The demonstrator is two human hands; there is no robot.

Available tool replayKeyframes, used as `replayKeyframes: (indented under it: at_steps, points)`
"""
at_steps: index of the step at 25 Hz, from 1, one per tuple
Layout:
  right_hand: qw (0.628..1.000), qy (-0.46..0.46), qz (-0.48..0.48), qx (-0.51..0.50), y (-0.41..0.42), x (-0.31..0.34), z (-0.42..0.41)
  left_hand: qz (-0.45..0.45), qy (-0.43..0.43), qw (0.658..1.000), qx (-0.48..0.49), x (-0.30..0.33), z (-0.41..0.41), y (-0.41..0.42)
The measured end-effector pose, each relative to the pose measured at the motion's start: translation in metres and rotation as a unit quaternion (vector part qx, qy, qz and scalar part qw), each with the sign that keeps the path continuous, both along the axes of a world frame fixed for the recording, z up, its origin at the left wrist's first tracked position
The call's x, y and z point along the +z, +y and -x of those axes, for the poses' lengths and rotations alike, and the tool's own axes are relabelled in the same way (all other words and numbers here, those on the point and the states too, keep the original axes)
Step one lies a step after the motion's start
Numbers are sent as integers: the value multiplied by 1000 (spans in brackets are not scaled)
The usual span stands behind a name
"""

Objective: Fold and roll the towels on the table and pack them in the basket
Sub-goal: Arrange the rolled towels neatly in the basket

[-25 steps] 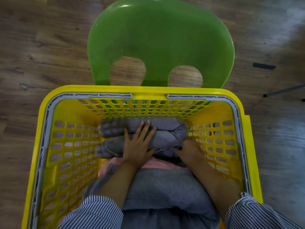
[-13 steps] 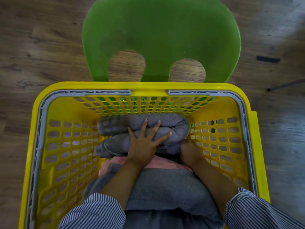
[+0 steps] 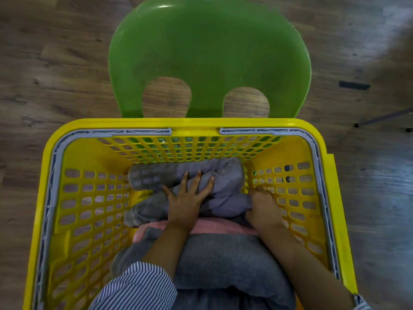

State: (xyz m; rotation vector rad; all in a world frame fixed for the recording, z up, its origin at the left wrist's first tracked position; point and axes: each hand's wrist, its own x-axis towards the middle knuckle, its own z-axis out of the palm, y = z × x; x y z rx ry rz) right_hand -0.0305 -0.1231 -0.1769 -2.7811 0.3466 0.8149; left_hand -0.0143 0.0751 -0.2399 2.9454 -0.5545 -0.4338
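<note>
Your left hand (image 3: pixel 186 201) presses flat, fingers spread, on the grey rolled towel (image 3: pixel 223 182) in the yellow basket (image 3: pixel 89 220); your right hand (image 3: pixel 263 205) grips its end.

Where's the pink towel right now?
In the yellow basket, the pink towel is wedged between two grey towels, just below the left hand.

Basket (image 3: pixel 73 135) is bright yellow, walls perforated in a grid of rounded holes, grey ribbed trim inside the rim. Far rolled towel (image 3: pixel 225 175) is light grey; pink towel (image 3: pixel 214 227) below it; near towel (image 3: pixel 223 262) is darker charcoal grey. Sleeves (image 3: pixel 138 287) are white with fine dark pinstripes. Chair (image 3: pixel 210 54) behind is glossy green. Floor (image 3: pixel 51 63) is brown wood-grain planks with a black mark at right.
</note>
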Motion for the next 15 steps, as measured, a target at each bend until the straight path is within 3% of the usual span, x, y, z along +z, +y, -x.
replayKeyframes:
  at_steps: [3, 6, 7, 9, 12, 14, 15]
  points:
    - [999, 24, -4, 27, -7, -2, 3, 14, -60, 998, -28, 5, 5, 0]
    - [998, 37, -15, 39, -9, -2, 4, 123, -106, 982, -97, 14, 15, 1]
    - [998, 40, -14, 47, -8, -1, 5, 156, -84, 976, -128, 13, 20, 1]
    - [997, 48, -23, 55, -5, -1, 8, 190, 64, 965, -168, 10, 21, 1]
    - [994, 54, -75, 49, -7, 0, 15, 189, 302, 930, -96, 10, 19, -6]
    - [992, 50, -98, 62, -10, 3, 17, 168, 339, 922, -77, 19, 19, -10]
    - [992, 53, -97, 67, -10, 4, 18, 150, 299, 937, -100, 23, 21, -10]
